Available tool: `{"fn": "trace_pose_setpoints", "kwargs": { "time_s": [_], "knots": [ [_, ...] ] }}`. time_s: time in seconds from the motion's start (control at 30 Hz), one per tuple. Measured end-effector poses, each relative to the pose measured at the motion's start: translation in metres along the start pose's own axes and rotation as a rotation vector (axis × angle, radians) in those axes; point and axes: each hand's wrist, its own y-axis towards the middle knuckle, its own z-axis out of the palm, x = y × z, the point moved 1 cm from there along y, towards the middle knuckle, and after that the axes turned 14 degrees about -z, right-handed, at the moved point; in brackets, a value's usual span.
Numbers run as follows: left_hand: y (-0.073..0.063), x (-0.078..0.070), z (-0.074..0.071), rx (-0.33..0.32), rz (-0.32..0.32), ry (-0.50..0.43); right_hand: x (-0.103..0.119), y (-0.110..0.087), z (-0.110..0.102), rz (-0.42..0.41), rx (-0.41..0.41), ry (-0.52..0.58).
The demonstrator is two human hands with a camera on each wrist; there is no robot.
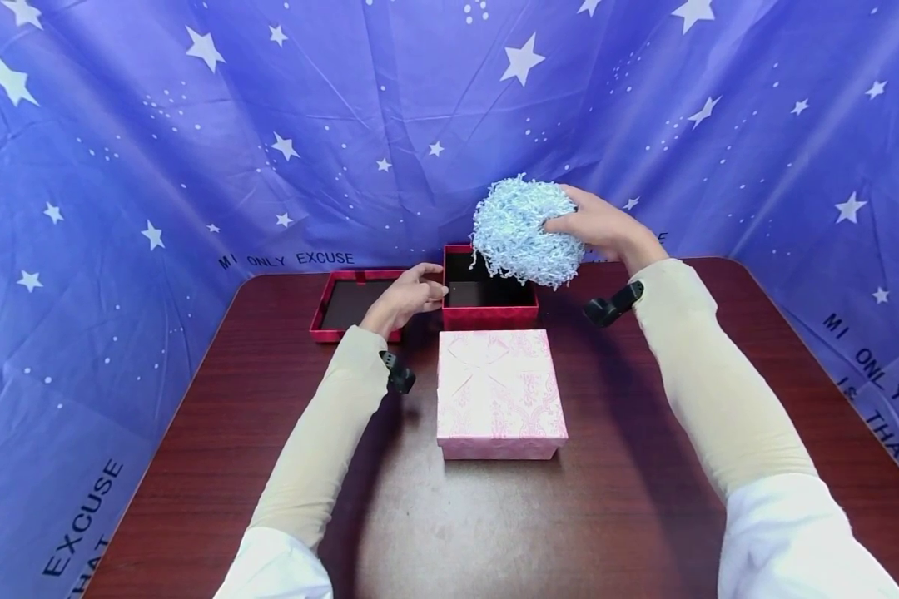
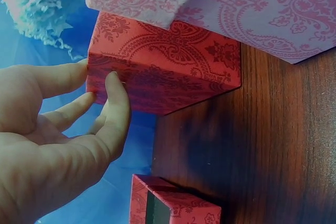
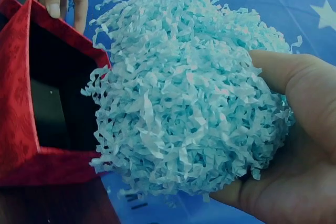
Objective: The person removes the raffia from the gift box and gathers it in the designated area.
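Note:
My right hand (image 1: 603,225) grips a large fluffy clump of light blue shredded paper (image 1: 526,231) above the right part of an open red box (image 1: 490,316). In the right wrist view, the thumb and fingers curl round the clump's side, and the dark inside of the box shows beside it. My left hand (image 1: 412,293) is at the left side of that box. Seen from the left wrist, its loosely bent fingertips (image 2: 79,72) touch the box's patterned wall (image 2: 157,66). The clump hides part of the opening.
A pink patterned box (image 1: 500,387) with its lid on stands in front of the red box. Left of the red box lies its red lid (image 1: 355,308), dark inside facing up. A blue star-printed cloth (image 1: 389,108) hangs behind the dark wooden table (image 1: 255,466).

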Motion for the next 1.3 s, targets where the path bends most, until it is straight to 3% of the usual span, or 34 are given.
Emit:
{"fn": "trace_pose_setpoints", "kwargs": {
  "time_s": [0.2, 0.6, 0.7, 0.93, 1.2, 1.3],
  "knots": [
    [-0.002, -0.001, 0.0, 0.01, 0.002, -0.006, -0.011, -0.009, -0.011, -0.005, -0.025, 0.106],
    [-0.005, -0.001, 0.0, 0.014, 0.003, 0.012, -0.035, -0.033, -0.033, -0.002, -0.042, 0.218],
    [-0.005, -0.001, 0.0, 0.012, 0.0, 0.023, -0.042, -0.039, -0.039, -0.026, -0.052, 0.233],
    [-0.006, -0.001, 0.0, 0.021, -0.004, 0.017, -0.056, -0.055, -0.052, 0.02, -0.082, 0.231],
    [-0.007, -0.002, 0.0, 0.023, -0.002, 0.022, -0.074, -0.072, -0.061, 0.001, -0.074, 0.192],
    [-0.008, -0.002, 0.0, 0.025, -0.002, 0.03, -0.081, -0.077, -0.063, -0.002, -0.073, 0.223]
  ]
}}
